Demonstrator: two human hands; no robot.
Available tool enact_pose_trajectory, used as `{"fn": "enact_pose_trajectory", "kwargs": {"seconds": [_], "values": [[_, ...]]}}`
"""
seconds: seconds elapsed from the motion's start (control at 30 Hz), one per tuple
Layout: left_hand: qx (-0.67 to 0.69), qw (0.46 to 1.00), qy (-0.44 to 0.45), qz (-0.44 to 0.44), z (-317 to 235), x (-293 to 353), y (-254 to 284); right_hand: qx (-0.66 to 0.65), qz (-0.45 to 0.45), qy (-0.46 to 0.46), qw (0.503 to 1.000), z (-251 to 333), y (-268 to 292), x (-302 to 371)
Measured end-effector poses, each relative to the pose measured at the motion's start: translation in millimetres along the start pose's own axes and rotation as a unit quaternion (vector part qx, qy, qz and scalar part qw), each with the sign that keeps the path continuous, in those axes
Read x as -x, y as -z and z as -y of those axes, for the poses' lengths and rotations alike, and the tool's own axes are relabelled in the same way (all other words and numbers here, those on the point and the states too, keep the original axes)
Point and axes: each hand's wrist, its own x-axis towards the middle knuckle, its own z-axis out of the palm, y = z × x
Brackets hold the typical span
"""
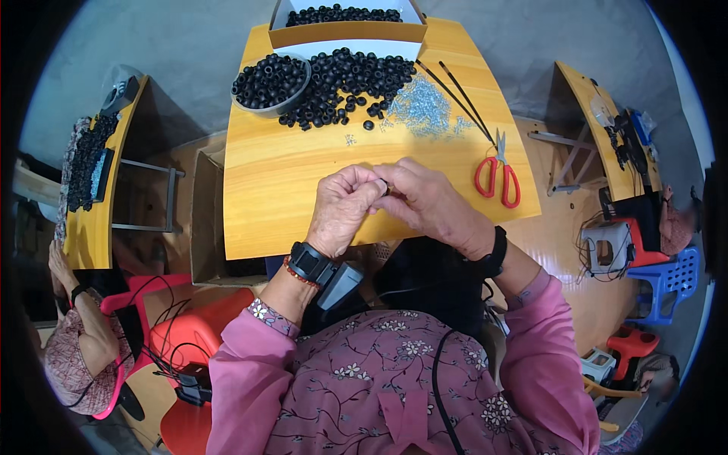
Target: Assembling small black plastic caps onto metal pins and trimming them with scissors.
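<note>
My left hand (pixel 345 205) and my right hand (pixel 436 199) meet over the near edge of the yellow wooden table (pixel 280 182). Both are closed, fingertips pinched together around a small black piece (pixel 385 186), which is mostly hidden by the fingers. Beyond them lies a spread of round black beads with holes (pixel 345 80). A clear plastic bowl (pixel 297 98) full of the same beads stands at its left. To the right of the spread is a heap of tiny pale silver-blue pieces (pixel 419 108), too small to make out, with a few scattered nearer my hands (pixel 350 139).
Red-handled scissors (pixel 497 178) lie at the table's right, near two thin black sticks (pixel 464 95). A cardboard box (pixel 349 36) with more beads stands at the far edge. People sit at side tables left (pixel 98 220) and right (pixel 607 136). A red stool (pixel 189 326) is beside me.
</note>
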Motion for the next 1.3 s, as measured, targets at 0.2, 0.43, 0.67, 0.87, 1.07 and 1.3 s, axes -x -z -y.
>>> {"fn": "enact_pose_trajectory", "kwargs": {"seconds": [0.2,0.43,0.67,0.87,1.07,1.3], "values": [[-0.011,1.000,-0.002,0.007,1.9,-0.1,3.3,0.021,0.003,-0.029,0.999,0.7,-1.1,0.3],[-0.043,0.999,0.006,0.020,-7.4,1.1,-1.3,0.056,0.015,-0.011,0.998,-4.5,4.9,1.6],[-0.096,0.994,0.012,0.047,-6.4,1.9,2.9,0.088,0.027,0.024,0.995,0.3,7.2,1.2],[-0.083,0.997,-0.005,-0.005,-0.4,1.3,-4.2,0.154,0.033,0.027,0.987,-2.3,0.7,4.0],[-0.106,0.994,-0.010,0.007,4.2,-0.7,-1.1,0.183,0.057,0.034,0.981,-3.4,-1.7,4.2],[-0.018,0.999,0.002,0.030,-1.3,2.6,3.8,0.104,0.009,0.026,0.994,-14.2,-12.9,2.7]]}}
